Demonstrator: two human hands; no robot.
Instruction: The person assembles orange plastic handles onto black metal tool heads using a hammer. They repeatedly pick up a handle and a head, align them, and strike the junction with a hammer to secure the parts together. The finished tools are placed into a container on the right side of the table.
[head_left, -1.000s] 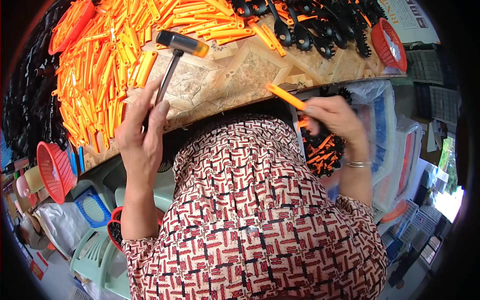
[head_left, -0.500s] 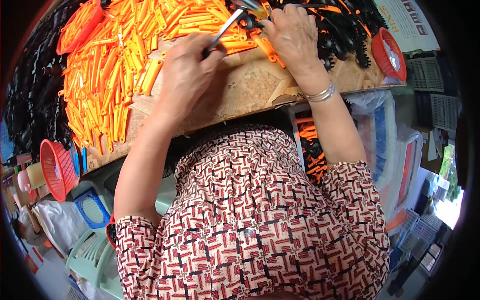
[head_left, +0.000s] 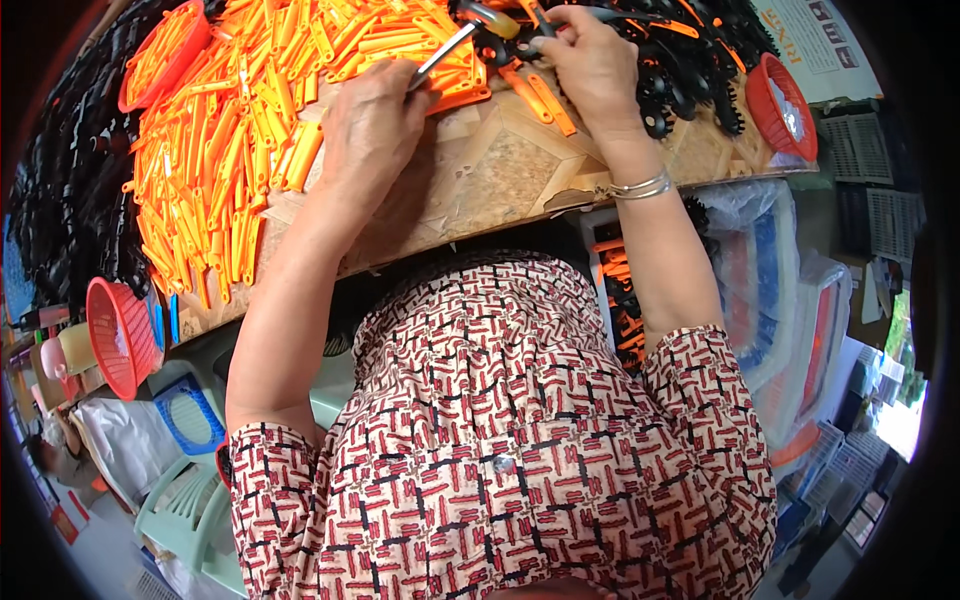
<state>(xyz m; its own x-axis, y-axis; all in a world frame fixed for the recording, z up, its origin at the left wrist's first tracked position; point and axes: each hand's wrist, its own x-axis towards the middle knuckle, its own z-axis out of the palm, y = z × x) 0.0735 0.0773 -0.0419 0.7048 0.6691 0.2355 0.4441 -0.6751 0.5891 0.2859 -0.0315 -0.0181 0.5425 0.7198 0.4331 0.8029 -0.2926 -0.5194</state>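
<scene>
My left hand (head_left: 372,128) is closed round the dark grip of a small hammer (head_left: 443,56). Its silver shaft slants up and to the right, ending in a head with an amber face. Near that head, my right hand (head_left: 594,72), with bangles at the wrist, pinches a black and orange plastic piece (head_left: 540,20) at the top edge of the view. Just below its fingers, loose orange strips (head_left: 541,98) lie on the worn table (head_left: 500,160). A big heap of orange plastic strips (head_left: 225,150) spreads to the left of both hands.
Black toothed plastic pieces (head_left: 680,85), some with orange parts, pile up at right. Red baskets stand at the right edge (head_left: 780,105), far left (head_left: 165,55) and near left (head_left: 120,335). Dark pieces (head_left: 75,180) lie beyond the heap. A green chair (head_left: 185,515) stands below.
My left hand and the hammer have shifted slightly left and up. My right hand has lifted a little off the loose orange strips, showing more of them and the piece in its fingers.
</scene>
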